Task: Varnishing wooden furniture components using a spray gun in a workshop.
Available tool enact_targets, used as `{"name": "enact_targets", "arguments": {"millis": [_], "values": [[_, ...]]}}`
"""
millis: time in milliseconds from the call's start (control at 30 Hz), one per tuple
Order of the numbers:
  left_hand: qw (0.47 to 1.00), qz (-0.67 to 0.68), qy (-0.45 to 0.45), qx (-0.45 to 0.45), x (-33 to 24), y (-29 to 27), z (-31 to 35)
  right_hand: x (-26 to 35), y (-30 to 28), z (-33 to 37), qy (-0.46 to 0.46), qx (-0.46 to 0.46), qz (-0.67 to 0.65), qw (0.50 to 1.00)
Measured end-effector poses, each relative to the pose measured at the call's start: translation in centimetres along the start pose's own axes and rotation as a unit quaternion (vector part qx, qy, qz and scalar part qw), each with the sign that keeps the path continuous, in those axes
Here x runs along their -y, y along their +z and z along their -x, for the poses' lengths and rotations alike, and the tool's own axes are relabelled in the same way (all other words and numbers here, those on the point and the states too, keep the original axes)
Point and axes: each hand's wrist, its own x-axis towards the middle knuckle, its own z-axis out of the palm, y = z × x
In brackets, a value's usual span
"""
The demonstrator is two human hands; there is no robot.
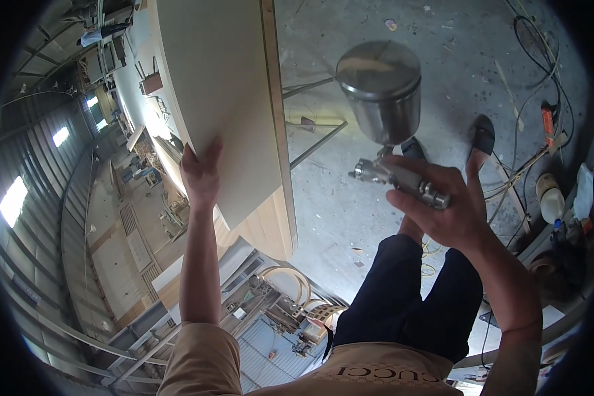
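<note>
- Your right hand is clenching its grip around the spray gun, whose metal cup is tilting; tip further and paint could be leaking.
- Your left hand is pressing flat on the pale board, not gripping; it could be sliding.
- Cables are lying on the floor near your feet, risking a trip.

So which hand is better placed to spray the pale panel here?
Right, most likely. The right hand already grips the metal spray gun with its cup upright, beside the panel. The left hand is pressed flat against the panel's face, apparently steadying it.
</note>
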Motion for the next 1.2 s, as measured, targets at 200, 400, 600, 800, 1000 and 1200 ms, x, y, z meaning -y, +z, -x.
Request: {"name": "enact_targets", "arguments": {"millis": [200,400,600,800,1000,1200], "values": [[1.000,0.008,0.009,-0.003,0.2,0.0,0.2,0.3,-0.3,0.4,0.080,0.063,-0.004,0.995],[1.000,0.007,0.004,-0.010,0.2,0.0,0.1,-0.6,-1.0,-1.3,0.036,-0.066,-0.091,0.993],[1.000,0.009,0.001,-0.010,-0.1,0.1,0.2,0.8,-2.8,-3.3,-0.018,-0.153,-0.055,0.987],[1.000,0.019,0.002,-0.009,0.1,0.2,0.1,-0.8,-1.2,-2.0,0.005,-0.105,-0.086,0.991],[1.000,0.023,-0.017,0.001,-0.1,0.0,0.2,-1.1,0.3,0.5,-0.011,-0.005,0.036,0.999],[0.999,0.016,-0.036,0.007,-0.1,-0.2,0.2,-1.3,1.2,1.9,0.129,0.082,-0.096,0.984]]}}
